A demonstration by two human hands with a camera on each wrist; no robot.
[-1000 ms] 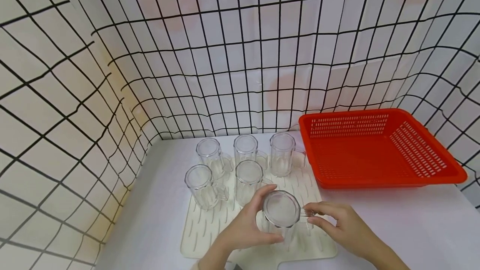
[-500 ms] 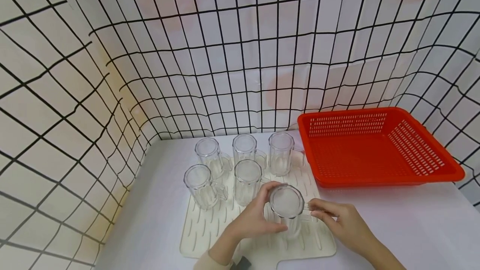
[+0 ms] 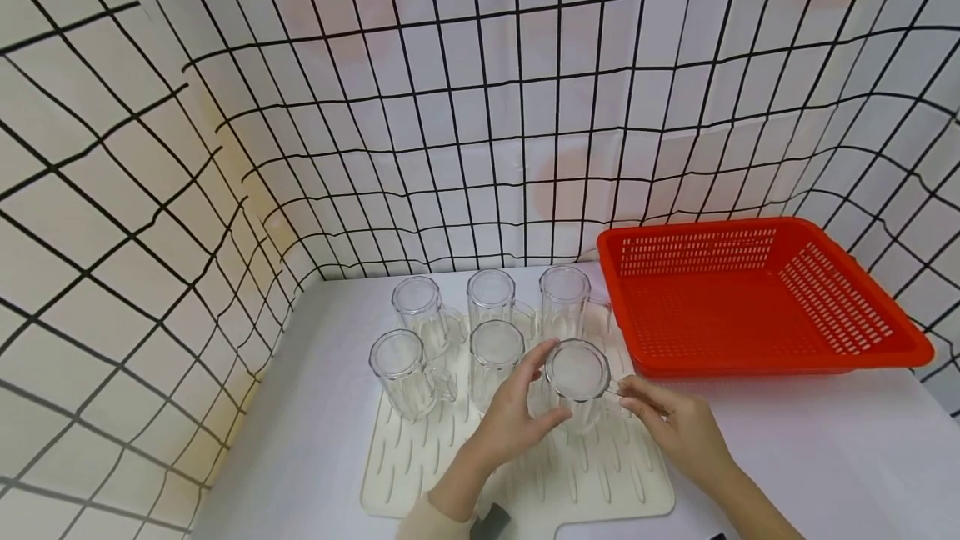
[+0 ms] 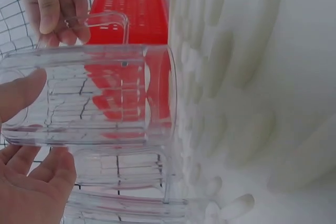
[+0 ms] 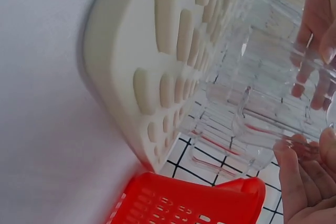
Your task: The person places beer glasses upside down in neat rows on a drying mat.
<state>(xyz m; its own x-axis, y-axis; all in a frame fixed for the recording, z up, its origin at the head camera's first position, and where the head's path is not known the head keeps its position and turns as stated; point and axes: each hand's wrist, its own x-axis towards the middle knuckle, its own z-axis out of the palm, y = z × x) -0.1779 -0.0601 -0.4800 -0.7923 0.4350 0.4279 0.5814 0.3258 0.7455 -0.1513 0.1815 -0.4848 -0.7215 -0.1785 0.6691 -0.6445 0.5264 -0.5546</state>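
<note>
A clear glass mug [image 3: 577, 394] stands upright between my hands, its lower end close over the cream ridged drying mat [image 3: 420, 473]. My left hand [image 3: 510, 415] holds the mug's body near the top, thumb on one side and fingers on the other. With thumb and fingertips my right hand [image 3: 678, 432] pinches the handle [image 4: 113, 19], which points right. Several more glass mugs stand in two rows on the mat, handles also to the right. One front-row mug [image 3: 495, 361] is just left of the held one, partly behind my left hand.
A red perforated plastic basket [image 3: 720, 369] sits at the right, beside the mat's back corner. Black wire grid panels [image 3: 480, 140] enclose the back and sides of the white table [image 3: 277, 457].
Both hands have moved the mug away from me and slightly right, so it is now beside the front-row mugs. The other mugs and the basket have stayed put.
</note>
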